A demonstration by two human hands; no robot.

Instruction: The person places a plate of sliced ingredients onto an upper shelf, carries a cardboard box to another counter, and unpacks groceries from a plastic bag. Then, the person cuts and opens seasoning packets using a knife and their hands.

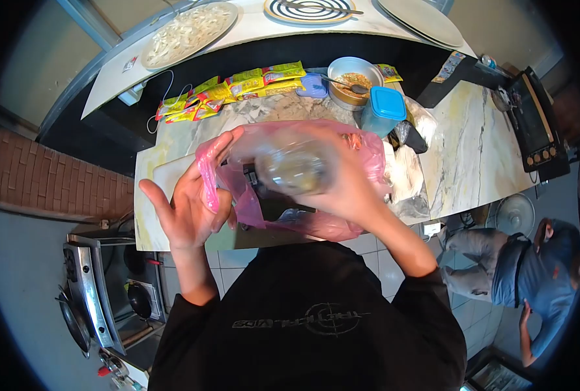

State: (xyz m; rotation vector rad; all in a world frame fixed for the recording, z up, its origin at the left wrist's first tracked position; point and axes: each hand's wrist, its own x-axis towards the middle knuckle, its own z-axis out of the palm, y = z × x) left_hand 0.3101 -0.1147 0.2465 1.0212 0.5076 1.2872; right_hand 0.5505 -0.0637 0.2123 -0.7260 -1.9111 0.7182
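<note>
A pink plastic bag (244, 207) is spread open on the marble counter in front of me. My left hand (195, 202) grips the bag's left edge, with its fingers hooked through the plastic and its thumb sticking out. Above the bag's mouth, my right hand (348, 186) holds a clear, shiny, rounded container or packet (296, 166). Motion smears it, so its exact kind and contents cannot be made out. Some dark items inside the bag show only in part.
Yellow packets (244, 81) line the counter's back. Beside them stand a metal bowl (350, 101) with a spoon and a blue-lidded container (384, 109). A toaster oven (531, 124) is at right, a gas stove (89, 287) at lower left. Another person (531, 260) stands at right.
</note>
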